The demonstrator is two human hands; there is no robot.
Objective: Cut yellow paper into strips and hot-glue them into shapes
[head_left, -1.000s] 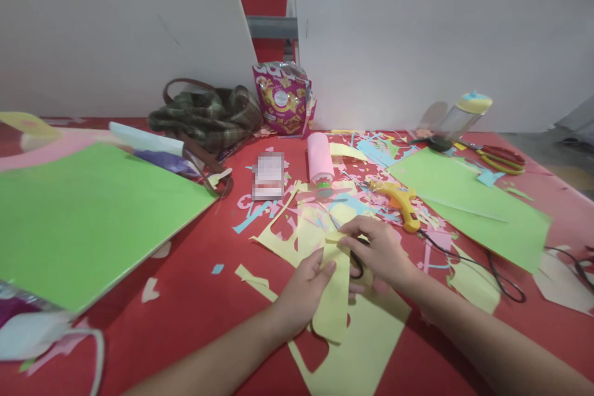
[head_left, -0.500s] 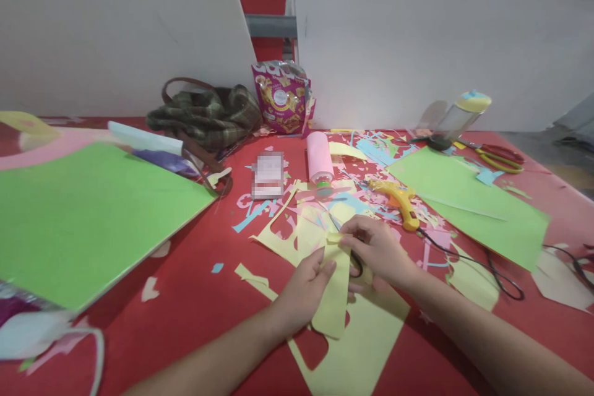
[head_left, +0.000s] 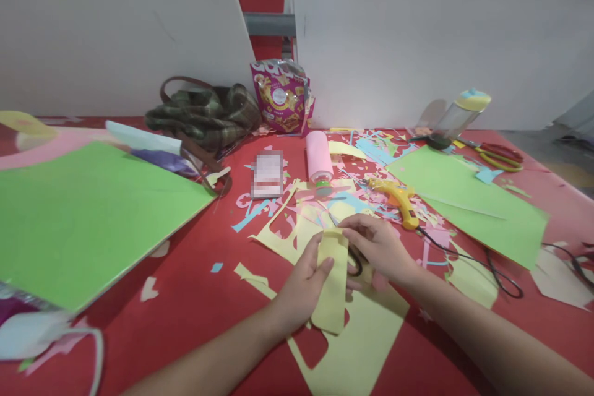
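Observation:
My left hand (head_left: 309, 272) is closed on a strip of yellow paper (head_left: 334, 291), thumb on its front face. The strip stands nearly upright, with a small fold along its top edge. At its upper right corner my right hand (head_left: 378, 247) pinches the paper between thumb and fingertips. A pair of scissors (head_left: 356, 262) with a black handle sits behind the strip at my right hand's lower fingers, its blade tips pointing up and away. Below both hands lies a cut-out yellow sheet (head_left: 371, 346) with curved holes.
Paper scraps surround a pink cylinder (head_left: 318, 158). A yellow glue gun (head_left: 403, 204) with a black cord lies right, near a green sheet (head_left: 482, 216) and red-handled scissors (head_left: 501, 153). Left is a large green board (head_left: 102, 216). Behind stand a snack bag (head_left: 281, 96) and a plaid bag (head_left: 208, 111).
The small fold at the strip's top now lies flatter and straighter across it. My right hand's fingertips have shifted slightly, and the strip has turned a little more upright.

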